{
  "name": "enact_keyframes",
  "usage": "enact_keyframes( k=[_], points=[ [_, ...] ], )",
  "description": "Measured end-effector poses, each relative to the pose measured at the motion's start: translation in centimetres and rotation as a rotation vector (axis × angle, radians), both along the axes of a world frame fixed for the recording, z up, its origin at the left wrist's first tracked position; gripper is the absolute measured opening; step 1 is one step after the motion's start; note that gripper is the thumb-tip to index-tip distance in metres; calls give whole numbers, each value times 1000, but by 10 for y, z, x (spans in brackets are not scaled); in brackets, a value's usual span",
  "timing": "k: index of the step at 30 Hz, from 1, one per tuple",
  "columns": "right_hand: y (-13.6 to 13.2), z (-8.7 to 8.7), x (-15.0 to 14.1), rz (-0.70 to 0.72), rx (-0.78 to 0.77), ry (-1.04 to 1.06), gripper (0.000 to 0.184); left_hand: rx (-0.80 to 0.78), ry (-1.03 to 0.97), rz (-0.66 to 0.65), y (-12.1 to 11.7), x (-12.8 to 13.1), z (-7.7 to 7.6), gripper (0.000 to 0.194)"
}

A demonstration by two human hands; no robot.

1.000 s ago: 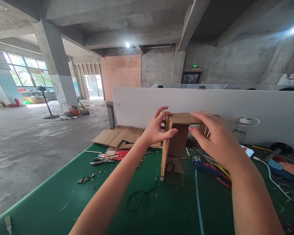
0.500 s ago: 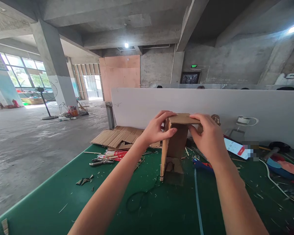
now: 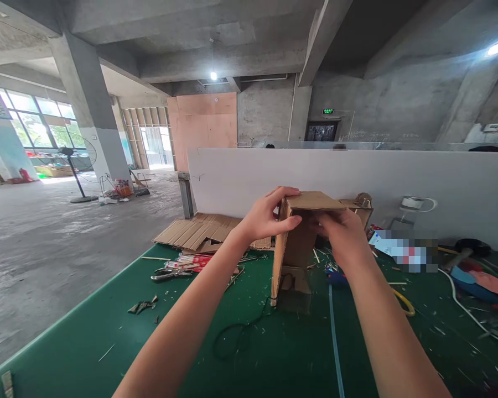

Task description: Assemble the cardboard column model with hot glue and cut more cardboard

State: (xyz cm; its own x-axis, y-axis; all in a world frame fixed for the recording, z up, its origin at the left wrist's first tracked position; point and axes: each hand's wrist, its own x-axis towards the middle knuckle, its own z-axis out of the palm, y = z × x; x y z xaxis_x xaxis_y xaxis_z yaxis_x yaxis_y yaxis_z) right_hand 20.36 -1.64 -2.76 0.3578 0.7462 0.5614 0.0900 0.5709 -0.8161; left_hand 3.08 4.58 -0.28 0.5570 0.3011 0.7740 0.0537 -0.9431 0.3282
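An upright cardboard structure (image 3: 315,200) stands on the green table, with a flat top panel, a left side wall and an open front. Around its top left corner my left hand (image 3: 268,216) is closed, fingers over the edge and thumb at the front. My right hand (image 3: 345,235) is beneath the top panel at the right, its fingers bent inward. Their tips are partly hidden in shade, so what they hold cannot be made out. A dark cord (image 3: 236,326) runs from the foot of the structure across the table.
Flat cardboard sheets (image 3: 191,232), pliers (image 3: 170,274) and red-and-white packets of sticks (image 3: 197,261) lie left. A blue strip (image 3: 335,342) runs toward me. On the right are a phone (image 3: 402,251), a yellow-handled tool (image 3: 404,303) and a white cable (image 3: 456,298). A white partition (image 3: 240,177) stands behind.
My right hand came in from the right, touched the top panel's right edge, then moved down and under it. My left hand stays on the corner. The phone has come into fuller view.
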Motion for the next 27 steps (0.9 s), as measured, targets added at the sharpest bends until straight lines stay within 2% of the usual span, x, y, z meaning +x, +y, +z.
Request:
enact_keyframes(
  k=[9, 27],
  points=[
    [12, -6, -10, 21, 148, 171, 25, 32, -4, 3, 1, 0, 1, 45],
    [20, -14, -8, -28, 170, 141, 20, -16, -51, -4, 4, 2, -3, 47]
  ],
)
